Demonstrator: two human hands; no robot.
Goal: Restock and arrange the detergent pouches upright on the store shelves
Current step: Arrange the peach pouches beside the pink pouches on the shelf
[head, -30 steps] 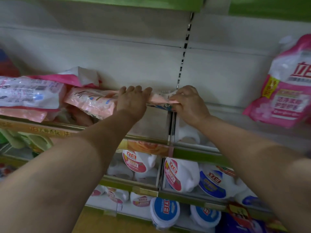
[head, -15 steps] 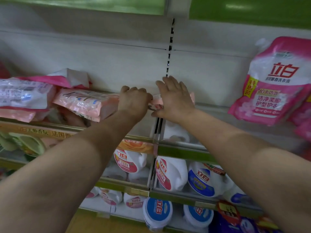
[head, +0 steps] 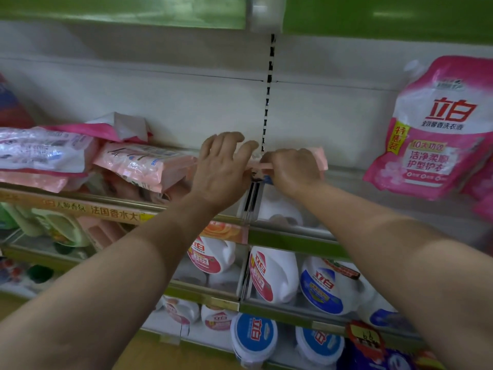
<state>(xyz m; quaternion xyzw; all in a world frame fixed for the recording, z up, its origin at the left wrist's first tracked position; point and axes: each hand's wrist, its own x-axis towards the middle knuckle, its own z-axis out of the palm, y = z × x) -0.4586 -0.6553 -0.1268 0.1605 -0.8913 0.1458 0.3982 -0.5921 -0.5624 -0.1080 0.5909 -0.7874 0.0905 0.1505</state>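
Pouch (head: pixel 318 157) lying flat on shelf (head: pixel 346 173), soft, sloshy, floppy. My right hand (head: pixel 293 169) clamped on its edge; left hand (head: pixel 224 166) beside, fingers spread. Better grip stiff top seam.

Pink-and-white pouch (head: pixel 437 126), green shelf header (head: pixel 386 17)

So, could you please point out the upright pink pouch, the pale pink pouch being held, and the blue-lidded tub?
upright pink pouch (head: pixel 437 134): head view, front label.
pale pink pouch (head: pixel 318 156): head view, right end.
blue-lidded tub (head: pixel 253 333): head view, lid.
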